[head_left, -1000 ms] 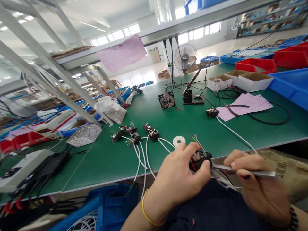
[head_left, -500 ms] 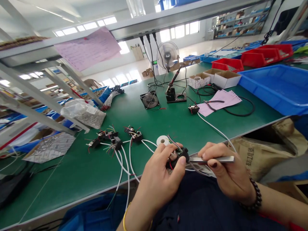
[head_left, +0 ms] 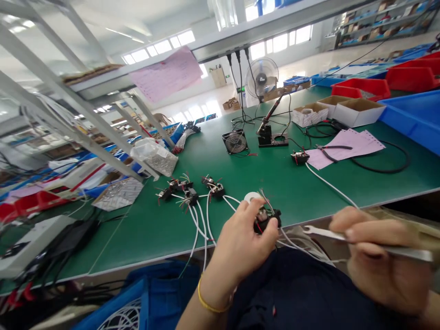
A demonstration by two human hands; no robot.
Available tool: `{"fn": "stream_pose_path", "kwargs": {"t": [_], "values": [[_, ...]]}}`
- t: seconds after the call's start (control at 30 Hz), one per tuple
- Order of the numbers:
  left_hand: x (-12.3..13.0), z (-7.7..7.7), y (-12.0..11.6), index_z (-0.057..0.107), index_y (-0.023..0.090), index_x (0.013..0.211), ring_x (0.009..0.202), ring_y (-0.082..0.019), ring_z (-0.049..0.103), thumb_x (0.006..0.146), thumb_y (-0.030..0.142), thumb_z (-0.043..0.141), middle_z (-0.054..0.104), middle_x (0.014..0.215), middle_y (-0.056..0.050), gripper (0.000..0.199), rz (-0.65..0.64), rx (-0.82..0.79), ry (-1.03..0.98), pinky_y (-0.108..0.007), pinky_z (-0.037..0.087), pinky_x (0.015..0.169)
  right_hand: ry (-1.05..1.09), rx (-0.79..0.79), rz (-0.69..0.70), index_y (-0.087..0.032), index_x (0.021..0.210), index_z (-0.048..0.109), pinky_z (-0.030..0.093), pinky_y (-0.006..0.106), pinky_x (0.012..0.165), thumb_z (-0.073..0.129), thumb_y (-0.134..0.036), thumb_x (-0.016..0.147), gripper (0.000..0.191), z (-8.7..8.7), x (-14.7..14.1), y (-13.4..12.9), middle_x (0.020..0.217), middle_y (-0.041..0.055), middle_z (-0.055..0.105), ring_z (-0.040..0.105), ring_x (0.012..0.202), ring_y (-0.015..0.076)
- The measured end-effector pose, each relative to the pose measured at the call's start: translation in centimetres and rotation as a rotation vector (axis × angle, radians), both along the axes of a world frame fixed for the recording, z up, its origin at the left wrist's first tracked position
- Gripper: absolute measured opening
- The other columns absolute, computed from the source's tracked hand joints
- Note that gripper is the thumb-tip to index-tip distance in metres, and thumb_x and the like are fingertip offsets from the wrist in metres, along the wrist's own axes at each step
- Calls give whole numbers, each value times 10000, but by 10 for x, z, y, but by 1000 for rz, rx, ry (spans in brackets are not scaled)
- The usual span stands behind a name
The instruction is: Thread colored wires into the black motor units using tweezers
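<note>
My left hand [head_left: 242, 240] is closed around a small black wired assembly [head_left: 267, 220] at the table's front edge; loose thin wires stick up from its top and a pale cable runs off below. My right hand [head_left: 381, 261], blurred by motion, grips a flat metal open-end wrench [head_left: 325, 233]. The wrench's forked end points left, apart from the assembly. Just behind my left fingers lies a white roll [head_left: 252, 196], partly hidden. Several similar wired assemblies [head_left: 190, 196] with white cables rest on the green table [head_left: 165, 233] to the left.
A soldering iron in its stand [head_left: 273, 137] and a small black fan [head_left: 235, 142] stand farther back. Another assembly [head_left: 300, 157] lies beside pink papers with pliers [head_left: 332, 151]. A blue bin [head_left: 412, 117] is at right, a bag of small parts [head_left: 154, 156] at left.
My right hand has drawn the wrench away from the assembly, toward the right. My left hand still holds the assembly. The whole view has shifted, so the table's things appear farther right.
</note>
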State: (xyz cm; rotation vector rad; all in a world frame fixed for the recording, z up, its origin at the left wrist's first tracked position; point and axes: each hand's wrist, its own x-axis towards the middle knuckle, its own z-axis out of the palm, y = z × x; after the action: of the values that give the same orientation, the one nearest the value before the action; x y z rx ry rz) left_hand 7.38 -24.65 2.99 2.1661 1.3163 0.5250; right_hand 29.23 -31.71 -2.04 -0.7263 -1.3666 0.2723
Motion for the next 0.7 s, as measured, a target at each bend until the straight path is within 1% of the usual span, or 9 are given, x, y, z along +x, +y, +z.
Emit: {"fn": "stream_pose_path", "kwargs": {"t": [0.1, 0.17, 0.3, 0.4, 0.47, 0.53, 0.57, 0.63, 0.7], "values": [[-35, 6, 36, 594, 238, 1408, 1015, -265, 710, 982, 463, 469, 733, 1147, -73, 498, 220, 60, 237, -400, 560, 971, 254, -136, -46, -271, 926, 691, 409, 366, 541, 668, -388, 1080, 195, 15, 9, -2, 708, 20, 525, 541, 638, 217], [-68, 9, 71, 548, 227, 1463, 1068, -273, 724, 994, 475, 444, 754, 1196, -86, 540, 325, 53, 382, -398, 562, 997, 314, -210, -42, -283, 879, 697, 388, 392, 546, 707, -424, 1052, 222, 22, 17, 1, 683, 36, 511, 517, 628, 231], [-125, 14, 133, 722, 240, 1198, 1197, -416, 694, 878, 405, 592, 804, 1097, -127, 384, 403, 24, 554, -580, 501, 1098, 327, -228, -82, -283, 877, 728, 377, 407, 521, 742, -430, 1022, 207, 17, 38, 9, 685, 70, 578, 537, 623, 239], [-132, 20, 160, 747, 196, 1162, 1287, -521, 646, 777, 316, 654, 783, 1226, -204, 414, 378, 30, 625, -690, 457, 1111, 338, -200, -112, -268, 852, 738, 382, 377, 493, 742, -400, 1032, 223, 8, 56, 14, 676, 63, 582, 545, 600, 215], [-112, 24, 171, 720, 127, 1263, 1407, -581, 542, 779, 309, 655, 692, 1407, -278, 521, 310, 75, 630, -756, 360, 1168, 352, -191, -124, -266, 841, 734, 387, 360, 486, 730, -386, 1046, 237, 4, 67, 14, 676, 57, 578, 547, 590, 205], [-70, 27, 180, 634, 111, 1436, 1517, -544, 443, 830, 305, 632, 570, 1577, -268, 636, 153, 125, 593, -734, 253, 1254, 363, -180, -144, -271, 855, 729, 391, 354, 486, 706, -393, 1059, 239, 5, 75, 13, 676, 54, 573, 545, 588, 205], [-42, 26, 185, 574, 142, 1521, 1556, -483, 420, 859, 290, 621, 518, 1645, -222, 681, 41, 138, 559, -676, 227, 1298, 364, -175, -156, -274, 867, 727, 395, 352, 488, 690, -395, 1068, 239, 6, 77, 13, 678, 53, 572, 545, 591, 207], [23, 21, 196, 484, 276, 1617, 1597, -327, 409, 884, 238, 646, 455, 1723, -79, 752, -228, 120, 481, -490, 252, 1341, 350, -153, -163, -272, 888, 724, 402, 346, 485, 662, -390, 1080, 234, 9, 79, 10, 680, 50, 566, 543, 595, 209], [91, 11, 209, 455, 301, 1636, 1574, -275, 448, 872, 245, 755, 455, 1726, -59, 822, -413, 76, 415, -394, 333, 1307, 339, -130, -160, -263, 902, 716, 423, 332, 487, 646, -377, 1085, 228, 11, 79, 5, 684, 39, 555, 541, 602, 205]]}}
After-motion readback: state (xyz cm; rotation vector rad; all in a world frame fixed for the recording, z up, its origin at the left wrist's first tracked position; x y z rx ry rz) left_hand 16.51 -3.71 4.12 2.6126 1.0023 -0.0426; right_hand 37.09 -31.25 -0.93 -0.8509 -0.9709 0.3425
